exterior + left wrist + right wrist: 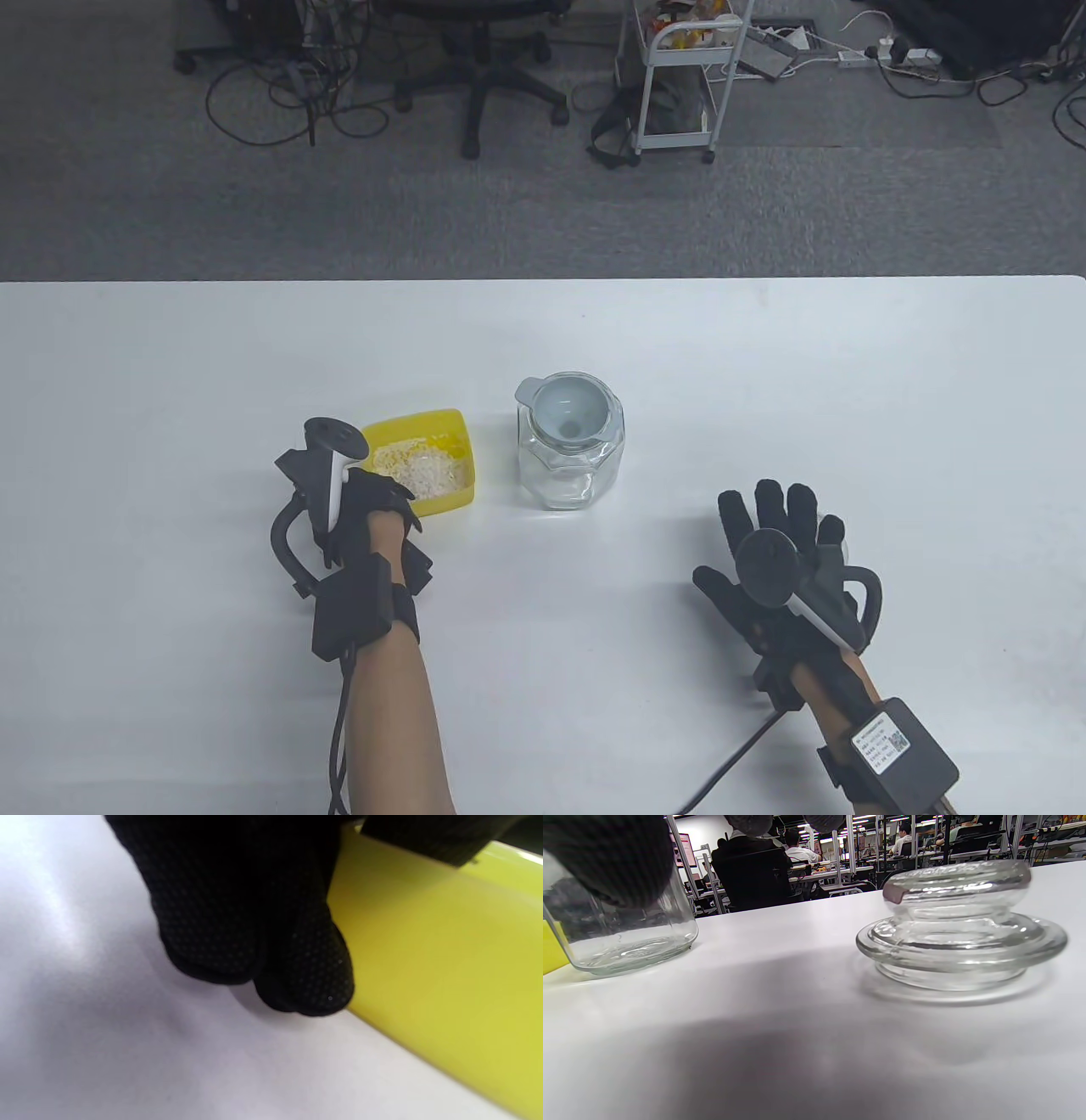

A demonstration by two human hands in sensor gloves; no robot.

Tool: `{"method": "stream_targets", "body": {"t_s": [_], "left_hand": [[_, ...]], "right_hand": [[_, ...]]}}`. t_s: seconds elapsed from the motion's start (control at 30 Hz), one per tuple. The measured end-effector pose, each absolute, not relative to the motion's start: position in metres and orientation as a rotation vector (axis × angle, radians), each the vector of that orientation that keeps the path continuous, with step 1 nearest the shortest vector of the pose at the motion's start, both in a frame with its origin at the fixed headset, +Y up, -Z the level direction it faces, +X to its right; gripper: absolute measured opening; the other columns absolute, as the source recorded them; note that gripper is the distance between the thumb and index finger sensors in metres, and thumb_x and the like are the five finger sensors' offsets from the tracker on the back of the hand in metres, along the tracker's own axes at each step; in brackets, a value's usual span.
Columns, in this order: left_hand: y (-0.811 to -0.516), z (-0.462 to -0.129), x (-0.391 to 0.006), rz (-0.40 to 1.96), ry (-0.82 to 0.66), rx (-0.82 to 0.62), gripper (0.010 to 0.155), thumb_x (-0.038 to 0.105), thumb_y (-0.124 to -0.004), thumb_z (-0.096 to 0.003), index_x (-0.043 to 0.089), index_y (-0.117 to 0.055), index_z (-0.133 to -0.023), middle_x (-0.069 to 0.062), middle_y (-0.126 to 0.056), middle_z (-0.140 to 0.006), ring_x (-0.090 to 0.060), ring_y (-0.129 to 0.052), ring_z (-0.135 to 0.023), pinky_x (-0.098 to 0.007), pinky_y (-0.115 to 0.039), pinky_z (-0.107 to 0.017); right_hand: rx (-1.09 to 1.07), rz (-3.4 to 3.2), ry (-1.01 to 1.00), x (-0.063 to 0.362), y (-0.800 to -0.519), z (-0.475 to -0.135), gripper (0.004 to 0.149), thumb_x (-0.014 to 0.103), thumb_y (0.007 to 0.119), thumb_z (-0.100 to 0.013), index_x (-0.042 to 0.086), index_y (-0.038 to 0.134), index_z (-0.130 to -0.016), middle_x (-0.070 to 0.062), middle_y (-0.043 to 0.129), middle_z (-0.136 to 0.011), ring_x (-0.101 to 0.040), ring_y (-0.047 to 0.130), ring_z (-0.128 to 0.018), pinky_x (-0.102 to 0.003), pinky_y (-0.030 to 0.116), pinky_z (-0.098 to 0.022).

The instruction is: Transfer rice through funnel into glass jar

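Note:
A clear glass jar (pixel 570 471) stands mid-table with a pale funnel (pixel 567 412) seated in its mouth; the jar looks empty. A yellow container (pixel 454 424) holding white rice (pixel 424 467) sits just left of it. My left hand (pixel 382 501) is at the container's near-left corner. In the left wrist view its fingers (pixel 297 976) press against the yellow wall (pixel 445 963) down at the table. My right hand (pixel 785 518) lies open, fingers spread, right of the jar. The glass lid (pixel 961 938) lies on the table below its fingers (pixel 615 861).
The white table (pixel 764 356) ends at a far edge, with grey floor, an office chair (pixel 475 76) and a white cart (pixel 679 76) beyond. In the right wrist view the jar's base (pixel 628 942) is at the left.

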State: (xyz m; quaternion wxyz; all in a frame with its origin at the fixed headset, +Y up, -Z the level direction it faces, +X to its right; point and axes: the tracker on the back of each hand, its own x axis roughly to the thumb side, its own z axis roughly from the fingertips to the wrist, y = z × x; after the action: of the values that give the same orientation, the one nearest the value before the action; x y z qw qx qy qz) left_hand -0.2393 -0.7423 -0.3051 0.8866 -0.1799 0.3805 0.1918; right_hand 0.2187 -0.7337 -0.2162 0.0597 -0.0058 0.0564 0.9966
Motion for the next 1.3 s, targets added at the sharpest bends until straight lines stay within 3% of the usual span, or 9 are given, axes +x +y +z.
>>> {"method": "stream_targets", "body": {"t_s": [0.13, 0.23, 0.4, 0.6, 0.67, 0.73, 0.87, 1.1, 1.3], "left_hand": [[-0.743, -0.303, -0.238, 0.488, 0.710, -0.352, 0.048, 0.040, -0.084, -0.0587, 0.030, -0.076, -0.105, -0.021, -0.077, -0.112, -0.012, -0.121, -0.061, -0.030, -0.107, -0.047], [-0.745, -0.300, -0.239, 0.631, 0.673, -0.361, 0.056, 0.033, -0.083, -0.0590, 0.036, -0.062, -0.110, -0.023, -0.063, -0.118, -0.018, -0.116, -0.067, -0.034, -0.103, -0.050], [-0.747, -0.291, -0.241, 0.829, 0.595, -0.370, 0.060, 0.035, -0.077, -0.0614, 0.040, -0.049, -0.114, -0.019, -0.076, -0.113, -0.023, -0.107, -0.075, -0.039, -0.096, -0.056], [-0.737, -0.280, -0.250, 1.032, 0.516, -0.368, 0.067, 0.043, -0.080, -0.0605, 0.043, -0.041, -0.115, -0.019, -0.070, -0.115, -0.026, -0.102, -0.079, -0.042, -0.093, -0.060], [-0.733, -0.278, -0.253, 1.101, 0.470, -0.346, 0.073, 0.047, -0.080, -0.0597, 0.037, -0.037, -0.117, -0.017, -0.069, -0.114, -0.023, -0.101, -0.080, -0.041, -0.092, -0.061], [-0.728, -0.277, -0.256, 1.124, 0.436, -0.294, 0.078, 0.050, -0.080, -0.0593, 0.022, -0.036, -0.118, -0.014, -0.068, -0.112, -0.024, -0.097, -0.080, -0.040, -0.089, -0.063], [-0.722, -0.273, -0.259, 1.260, 0.389, -0.280, 0.093, 0.064, -0.082, -0.0583, 0.016, -0.031, -0.119, -0.016, -0.063, -0.110, -0.019, -0.093, -0.083, -0.040, -0.086, -0.066], [-0.722, -0.271, -0.251, 1.463, 0.271, -0.344, 0.092, 0.071, -0.080, -0.0591, 0.015, -0.040, -0.119, -0.018, -0.062, -0.108, -0.015, -0.090, -0.083, -0.040, -0.084, -0.068], [-0.714, -0.272, -0.238, 1.569, 0.219, -0.279, 0.093, 0.076, -0.070, -0.0630, 0.013, -0.027, -0.116, -0.015, -0.053, -0.111, -0.016, -0.086, -0.092, -0.039, -0.082, -0.073]], "right_hand": [[-0.024, 3.024, 0.152, 0.218, -0.730, -0.217, 0.086, 0.069, 0.075, -0.036, 0.037, 0.035, -0.105, -0.010, 0.027, -0.119, -0.045, 0.022, -0.109, -0.070, 0.029, -0.073], [-0.016, 3.026, 0.143, 0.217, -0.730, -0.215, 0.086, 0.069, 0.075, -0.036, 0.037, 0.035, -0.105, -0.010, 0.028, -0.119, -0.045, 0.023, -0.109, -0.070, 0.029, -0.073], [-0.022, 3.031, 0.153, 0.218, -0.730, -0.214, 0.086, 0.069, 0.075, -0.036, 0.038, 0.035, -0.105, -0.010, 0.028, -0.118, -0.045, 0.023, -0.109, -0.071, 0.030, -0.073], [-0.035, 3.021, 0.146, 0.220, -0.729, -0.214, 0.086, 0.069, 0.075, -0.036, 0.037, 0.035, -0.105, -0.010, 0.028, -0.119, -0.045, 0.023, -0.109, -0.071, 0.029, -0.073], [-0.041, 3.031, 0.160, 0.219, -0.730, -0.214, 0.085, 0.069, 0.075, -0.036, 0.037, 0.035, -0.105, -0.010, 0.028, -0.119, -0.045, 0.023, -0.109, -0.071, 0.030, -0.073], [-0.058, 3.049, 0.144, 0.219, -0.729, -0.215, 0.085, 0.068, 0.076, -0.036, 0.037, 0.036, -0.105, -0.010, 0.027, -0.118, -0.044, 0.022, -0.109, -0.071, 0.029, -0.073], [-0.057, 3.045, 0.122, 0.221, -0.728, -0.214, 0.085, 0.068, 0.076, -0.036, 0.037, 0.038, -0.105, -0.010, 0.026, -0.119, -0.044, 0.022, -0.109, -0.071, 0.029, -0.073], [-0.059, 3.054, 0.138, 0.220, -0.729, -0.215, 0.085, 0.068, 0.075, -0.036, 0.037, 0.038, -0.105, -0.010, 0.023, -0.118, -0.044, 0.021, -0.109, -0.071, 0.028, -0.073], [-0.063, 3.057, 0.151, 0.220, -0.728, -0.215, 0.084, 0.069, 0.075, -0.036, 0.037, 0.039, -0.106, -0.010, 0.022, -0.118, -0.044, 0.020, -0.109, -0.071, 0.028, -0.073]]}}
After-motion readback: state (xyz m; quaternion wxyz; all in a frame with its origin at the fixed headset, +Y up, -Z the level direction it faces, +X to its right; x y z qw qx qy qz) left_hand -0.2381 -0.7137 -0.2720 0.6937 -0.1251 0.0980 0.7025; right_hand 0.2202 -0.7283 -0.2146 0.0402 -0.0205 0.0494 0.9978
